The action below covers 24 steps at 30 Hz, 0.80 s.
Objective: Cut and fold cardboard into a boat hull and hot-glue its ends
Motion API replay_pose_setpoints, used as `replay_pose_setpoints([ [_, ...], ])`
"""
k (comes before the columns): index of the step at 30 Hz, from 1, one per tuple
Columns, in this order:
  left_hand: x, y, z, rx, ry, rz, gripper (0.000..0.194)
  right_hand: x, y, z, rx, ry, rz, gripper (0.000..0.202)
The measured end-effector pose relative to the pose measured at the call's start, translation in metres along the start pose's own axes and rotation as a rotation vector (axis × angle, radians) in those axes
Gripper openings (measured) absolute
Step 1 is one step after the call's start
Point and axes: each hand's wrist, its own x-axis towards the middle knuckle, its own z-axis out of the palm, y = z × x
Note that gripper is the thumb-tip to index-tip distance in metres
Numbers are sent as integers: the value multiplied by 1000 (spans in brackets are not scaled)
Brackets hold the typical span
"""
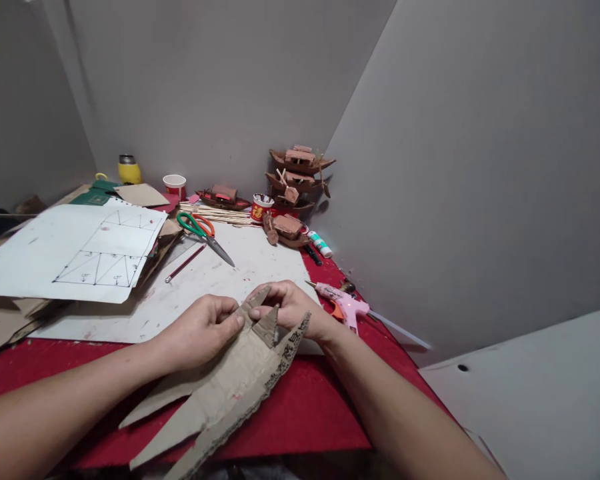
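A cut piece of brown cardboard [237, 383] with long pointed strips at both ends hangs over the front of the red-covered table. Dark printed characters run along its right edge. My left hand [205, 331] pinches the upper left side of the cardboard, thumb on top. At the far tip, my right hand [293, 309] grips a narrow pointed flap between thumb and fingers. Part of the right fingers is hidden behind the flaps. Just beyond both hands lies a white board [180, 313].
Green and orange scissors [213, 241] and a pencil [185, 263] lie on the board. A pink glue gun [343, 301] rests at right. Model boats [300, 160] stand at the back, with paper cups [175, 187]. Cardboard and a drawing sheet [80, 247] pile up at left.
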Motion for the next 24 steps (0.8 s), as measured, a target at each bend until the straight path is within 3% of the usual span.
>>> replay_pose_setpoints([
  [4, 0, -2, 0, -15, -7, 20, 28, -3, 0, 3, 33, 32, -37, 17],
  [11, 1, 0, 3, -182, 52, 7, 26, 3, -3, 7, 203, 88, 24, 25],
  [16, 5, 6, -7, -115, 328, 3, 26, 11, -3, 2, 412, 261, 57, 43],
  [19, 6, 7, -12, -20, 393, 18, 28, 9, -4, 7, 481, 209, 101, 49],
  [22, 6, 7, -13, 40, 338, 45, 28, 3, -4, 18, 405, 122, 62, 37],
  [24, 6, 7, -11, 87, 313, 65, 27, 1, -4, 23, 377, 127, 70, 37],
])
